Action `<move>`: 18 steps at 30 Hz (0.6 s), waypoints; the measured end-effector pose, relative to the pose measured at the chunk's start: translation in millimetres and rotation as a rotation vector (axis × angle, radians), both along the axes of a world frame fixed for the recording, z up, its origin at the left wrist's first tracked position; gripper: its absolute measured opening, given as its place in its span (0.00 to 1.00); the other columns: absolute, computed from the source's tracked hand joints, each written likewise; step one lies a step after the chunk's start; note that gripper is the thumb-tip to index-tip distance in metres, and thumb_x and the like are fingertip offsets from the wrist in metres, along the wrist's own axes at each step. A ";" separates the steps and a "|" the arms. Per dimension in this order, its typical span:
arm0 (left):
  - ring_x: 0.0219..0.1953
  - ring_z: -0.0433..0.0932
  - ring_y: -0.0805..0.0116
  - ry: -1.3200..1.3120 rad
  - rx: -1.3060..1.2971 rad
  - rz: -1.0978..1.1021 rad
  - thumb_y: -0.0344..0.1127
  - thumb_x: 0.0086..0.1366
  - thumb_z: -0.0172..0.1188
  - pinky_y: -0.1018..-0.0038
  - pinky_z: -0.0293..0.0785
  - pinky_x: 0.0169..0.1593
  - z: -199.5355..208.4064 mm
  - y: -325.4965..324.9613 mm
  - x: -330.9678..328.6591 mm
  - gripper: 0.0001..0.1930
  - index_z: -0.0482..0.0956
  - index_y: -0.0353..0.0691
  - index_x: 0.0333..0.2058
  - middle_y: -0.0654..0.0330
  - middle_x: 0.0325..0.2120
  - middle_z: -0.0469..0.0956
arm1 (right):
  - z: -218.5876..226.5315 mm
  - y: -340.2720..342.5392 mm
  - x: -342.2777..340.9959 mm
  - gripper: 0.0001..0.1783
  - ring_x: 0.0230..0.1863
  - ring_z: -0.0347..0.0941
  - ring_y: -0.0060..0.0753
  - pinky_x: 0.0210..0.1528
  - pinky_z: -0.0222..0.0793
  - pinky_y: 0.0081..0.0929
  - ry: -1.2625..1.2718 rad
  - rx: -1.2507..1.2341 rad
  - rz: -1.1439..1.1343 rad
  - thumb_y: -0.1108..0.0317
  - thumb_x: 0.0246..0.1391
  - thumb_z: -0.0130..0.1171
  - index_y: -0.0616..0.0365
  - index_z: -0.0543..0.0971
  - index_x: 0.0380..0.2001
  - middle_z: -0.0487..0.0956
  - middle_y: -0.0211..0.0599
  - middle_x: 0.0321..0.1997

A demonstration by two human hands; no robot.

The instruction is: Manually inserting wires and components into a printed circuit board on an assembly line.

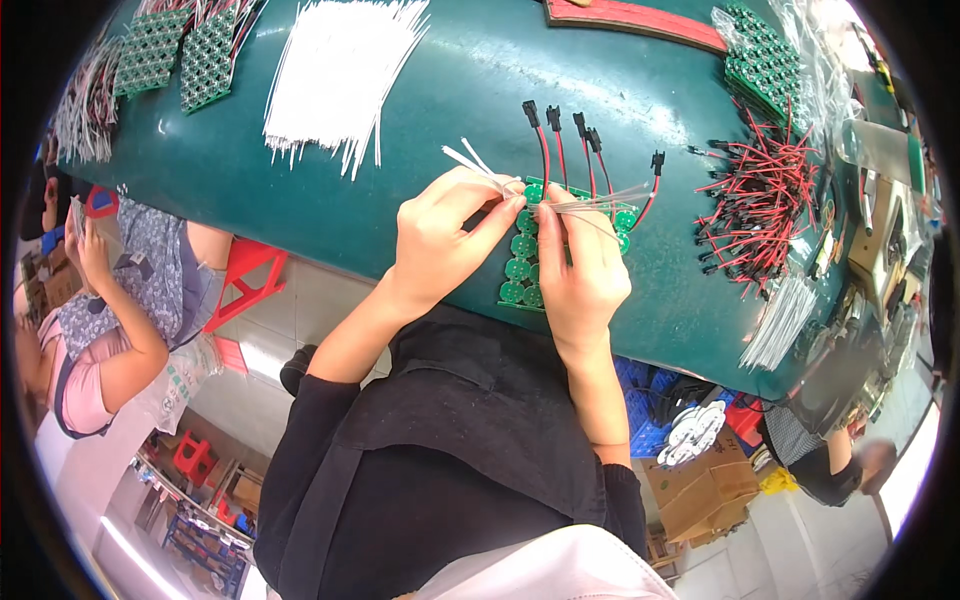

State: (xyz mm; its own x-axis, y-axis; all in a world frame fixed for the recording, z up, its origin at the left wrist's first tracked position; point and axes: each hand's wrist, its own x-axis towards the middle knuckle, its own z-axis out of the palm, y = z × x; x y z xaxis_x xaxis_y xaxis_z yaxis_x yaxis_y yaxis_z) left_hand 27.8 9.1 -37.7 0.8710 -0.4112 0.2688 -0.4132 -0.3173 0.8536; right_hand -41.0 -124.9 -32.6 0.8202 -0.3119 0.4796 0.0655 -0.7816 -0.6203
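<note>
pinching thin white strips (468,163), the left hand (441,232) and right hand (584,278) nearly meet over the green board (516,268). just beyond them, red-black wires (544,152) end in black plugs (530,113). right of the right hand lies a wire heap (762,195); farther beyond the left, a strip pile (340,75) on the surface (480,95).

circuit board (517,268): on the table (470,90), right of the left hand (437,235), partly under the right hand (585,280)
held strips (470,162): in both hands, over the circuit board
strip pile (340,70): on the table, beyond the left hand
lead heap (760,205): on the table, right of the circuit board
board stack (763,65): behind the lead heap
strip bundle (780,322): before the lead heap
</note>
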 end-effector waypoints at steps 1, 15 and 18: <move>0.31 0.83 0.71 -0.010 -0.001 0.004 0.21 0.54 0.68 0.78 0.81 0.36 -0.1 -0.3 -0.1 0.07 0.84 0.31 0.33 0.55 0.32 0.84 | -1.0 0.4 -0.2 0.12 0.32 0.80 0.36 0.32 0.78 0.28 -0.005 -0.012 0.001 0.79 0.50 0.66 0.65 0.80 0.39 0.82 0.42 0.36; 0.30 0.82 0.67 -0.128 0.219 -0.022 0.23 0.52 0.69 0.76 0.78 0.32 10.7 -4.1 -3.6 0.10 0.84 0.35 0.35 0.59 0.31 0.83 | -6.3 -6.6 -15.8 0.07 0.26 0.79 0.28 0.26 0.76 0.21 0.090 0.282 -0.172 0.77 0.52 0.66 0.64 0.80 0.36 0.82 0.39 0.34; 0.29 0.82 0.67 -0.138 0.198 -0.010 0.23 0.53 0.68 0.76 0.78 0.32 10.2 -3.5 -2.0 0.10 0.84 0.34 0.36 0.58 0.32 0.84 | -4.5 -5.7 -13.8 0.07 0.26 0.78 0.28 0.25 0.76 0.21 0.089 0.266 -0.165 0.77 0.52 0.66 0.65 0.80 0.34 0.81 0.39 0.33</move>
